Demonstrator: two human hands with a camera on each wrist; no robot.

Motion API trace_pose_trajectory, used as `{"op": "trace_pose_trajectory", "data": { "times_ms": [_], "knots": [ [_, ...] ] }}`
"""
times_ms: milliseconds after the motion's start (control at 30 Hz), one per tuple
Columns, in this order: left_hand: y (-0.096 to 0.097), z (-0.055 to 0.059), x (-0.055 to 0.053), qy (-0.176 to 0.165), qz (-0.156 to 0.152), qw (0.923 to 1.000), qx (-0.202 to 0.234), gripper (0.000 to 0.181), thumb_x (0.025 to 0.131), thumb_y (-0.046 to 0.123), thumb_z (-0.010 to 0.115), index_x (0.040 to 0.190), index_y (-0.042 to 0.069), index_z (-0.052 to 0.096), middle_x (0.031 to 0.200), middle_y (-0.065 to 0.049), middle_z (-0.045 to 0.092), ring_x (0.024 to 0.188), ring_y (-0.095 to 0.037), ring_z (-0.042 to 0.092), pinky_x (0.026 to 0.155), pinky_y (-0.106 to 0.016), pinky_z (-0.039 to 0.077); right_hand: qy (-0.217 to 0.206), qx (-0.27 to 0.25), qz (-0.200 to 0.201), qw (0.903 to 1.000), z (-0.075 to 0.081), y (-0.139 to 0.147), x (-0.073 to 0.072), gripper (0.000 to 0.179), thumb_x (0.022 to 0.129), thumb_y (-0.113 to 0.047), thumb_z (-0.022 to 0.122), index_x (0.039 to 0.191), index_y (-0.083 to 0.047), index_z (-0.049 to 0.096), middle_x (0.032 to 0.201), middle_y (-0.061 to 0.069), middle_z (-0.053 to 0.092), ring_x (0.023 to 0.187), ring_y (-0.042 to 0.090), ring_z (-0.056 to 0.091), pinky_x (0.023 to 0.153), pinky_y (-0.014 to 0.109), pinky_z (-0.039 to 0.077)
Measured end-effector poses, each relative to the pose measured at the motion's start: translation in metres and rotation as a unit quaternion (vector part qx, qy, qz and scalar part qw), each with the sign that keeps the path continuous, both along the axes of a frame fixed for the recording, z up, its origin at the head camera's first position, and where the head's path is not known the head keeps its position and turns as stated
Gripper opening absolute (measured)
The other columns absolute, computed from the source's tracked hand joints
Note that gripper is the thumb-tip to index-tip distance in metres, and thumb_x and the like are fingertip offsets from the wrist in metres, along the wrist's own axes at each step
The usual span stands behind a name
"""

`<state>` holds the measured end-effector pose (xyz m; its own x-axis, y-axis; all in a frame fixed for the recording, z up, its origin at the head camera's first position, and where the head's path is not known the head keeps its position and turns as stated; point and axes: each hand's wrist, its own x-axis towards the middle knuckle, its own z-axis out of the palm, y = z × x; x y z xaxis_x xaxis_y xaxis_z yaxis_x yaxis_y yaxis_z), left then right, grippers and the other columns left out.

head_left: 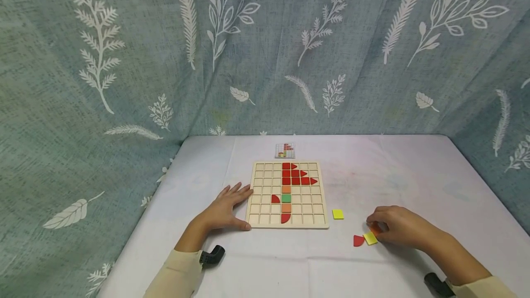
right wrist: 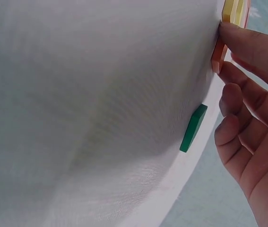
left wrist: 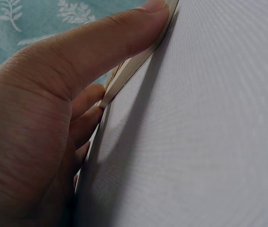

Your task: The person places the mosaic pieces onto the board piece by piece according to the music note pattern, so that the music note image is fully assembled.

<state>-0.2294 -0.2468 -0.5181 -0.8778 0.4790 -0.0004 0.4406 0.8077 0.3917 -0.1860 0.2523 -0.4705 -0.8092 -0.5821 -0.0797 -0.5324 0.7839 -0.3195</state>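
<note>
The wooden grid board (head_left: 265, 219) lies on the table, with red, orange and green pieces in its cells. My left hand (head_left: 221, 209) rests against the board's left side, fingers extended, thumb near the front left corner. In the left wrist view the thumb (left wrist: 119, 35) touches the board's edge (left wrist: 129, 75). Right of the board, my right hand (head_left: 395, 225) pinches an orange square tile (right wrist: 220, 54) between thumb and finger, low at the tabletop. Beside it lie a yellow square tile (head_left: 370, 238) and a red quarter-circle piece (head_left: 358, 241). A green tile (right wrist: 194, 127) lies near the curled fingers.
Another yellow tile (head_left: 337, 214) lies between the board and my right hand. A small pattern card (head_left: 285, 151) sits behind the board. White cloth (head_left: 265, 270) covers the table, and a leaf-patterned curtain (head_left: 265, 49) hangs behind it.
</note>
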Motion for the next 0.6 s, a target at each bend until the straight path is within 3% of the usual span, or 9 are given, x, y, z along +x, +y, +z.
{"op": "trace_pose_trajectory", "data": {
  "times_ms": [433,600],
  "knots": [
    [0.000,0.000,0.000,-0.003,-0.001,1.0000,0.001,0.117,0.056,0.079,0.072,0.151,0.020,0.038,0.158,0.005,0.027,0.147,-0.023,0.010,0.118,-0.047,0.003,0.011,-0.002,0.005,0.9999,-0.003,0.005,-0.003,0.026,0.074,-0.024,0.083,0.097,-0.018,0.074,0.079,-0.020,0.053,0.069,0.001,0.046,0.061,0.025,0.046],
    [0.000,0.002,0.000,-0.004,-0.001,1.0000,-0.002,0.118,0.056,0.080,0.071,0.152,0.020,0.037,0.158,0.005,0.026,0.147,-0.023,0.010,0.118,-0.046,0.002,0.006,0.021,-0.027,0.9994,-0.001,0.011,-0.005,0.029,0.071,-0.029,0.086,0.097,-0.020,0.074,0.080,-0.021,0.054,0.071,0.001,0.048,0.066,0.028,0.050]
  ]
}}
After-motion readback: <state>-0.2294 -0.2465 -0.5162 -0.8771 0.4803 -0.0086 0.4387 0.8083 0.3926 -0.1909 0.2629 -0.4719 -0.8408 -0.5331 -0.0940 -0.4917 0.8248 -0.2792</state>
